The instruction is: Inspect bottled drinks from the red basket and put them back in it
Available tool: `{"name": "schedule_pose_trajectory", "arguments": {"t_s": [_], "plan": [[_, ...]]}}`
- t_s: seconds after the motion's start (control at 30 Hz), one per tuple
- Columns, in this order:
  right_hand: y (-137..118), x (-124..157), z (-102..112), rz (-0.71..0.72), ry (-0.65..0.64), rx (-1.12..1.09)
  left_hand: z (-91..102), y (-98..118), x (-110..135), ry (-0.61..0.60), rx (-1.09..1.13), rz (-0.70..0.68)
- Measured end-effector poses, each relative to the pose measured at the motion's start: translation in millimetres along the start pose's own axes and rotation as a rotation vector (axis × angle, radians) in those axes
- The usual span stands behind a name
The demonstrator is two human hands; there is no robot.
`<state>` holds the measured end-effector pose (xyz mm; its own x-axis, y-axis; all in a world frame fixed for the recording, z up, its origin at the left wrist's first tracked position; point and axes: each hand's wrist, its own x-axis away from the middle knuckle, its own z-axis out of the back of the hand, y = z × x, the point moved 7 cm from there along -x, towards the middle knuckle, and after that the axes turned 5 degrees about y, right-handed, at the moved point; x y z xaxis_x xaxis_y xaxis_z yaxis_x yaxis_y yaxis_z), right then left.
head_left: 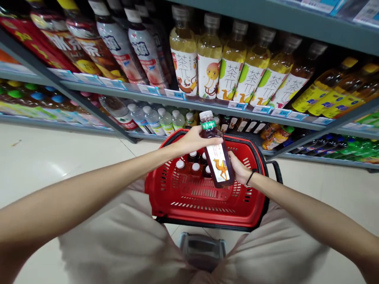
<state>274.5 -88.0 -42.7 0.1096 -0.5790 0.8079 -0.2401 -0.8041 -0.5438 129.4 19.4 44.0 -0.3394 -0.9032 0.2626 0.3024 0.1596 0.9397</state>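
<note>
A dark tea bottle with a white cap, a green neck band and an orange camel on its label is held tilted above a red shopping basket. My left hand is wrapped round its upper part, thumb across the front. Lower down, my right hand grips the bottle's right side, its fingers partly hidden behind it. Inside the basket, several white-capped bottles stand upright at the far left, partly covered by the held bottle.
Ahead, a shelf carries several yellow tea bottles and peach drink bottles. Smaller bottles line the lower shelf. The basket's black handle sticks out right. A grey step stool is between my legs.
</note>
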Motion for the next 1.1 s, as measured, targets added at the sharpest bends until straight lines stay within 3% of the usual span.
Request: {"name": "schedule_pose_trajectory", "arguments": {"t_s": [0.33, 0.53, 0.73, 1.1], "plan": [[29.8, 3.6, 6.8, -0.151, 0.117, 0.049, -14.5, -2.6, 18.1, -0.045, -0.139, -0.118], [25.4, 3.2, 7.9, -0.129, 0.082, 0.046, -15.3, 2.6, 18.7, -0.048, -0.163, -0.166], [17.9, 0.4, 8.7, -0.145, 0.061, 0.117, -11.6, -5.2, 15.5, -0.046, -0.155, -0.085], [17.1, -0.6, 18.0, -0.142, 0.049, 0.201, -15.2, -8.9, 13.2, -0.066, -0.123, -0.098]]}}
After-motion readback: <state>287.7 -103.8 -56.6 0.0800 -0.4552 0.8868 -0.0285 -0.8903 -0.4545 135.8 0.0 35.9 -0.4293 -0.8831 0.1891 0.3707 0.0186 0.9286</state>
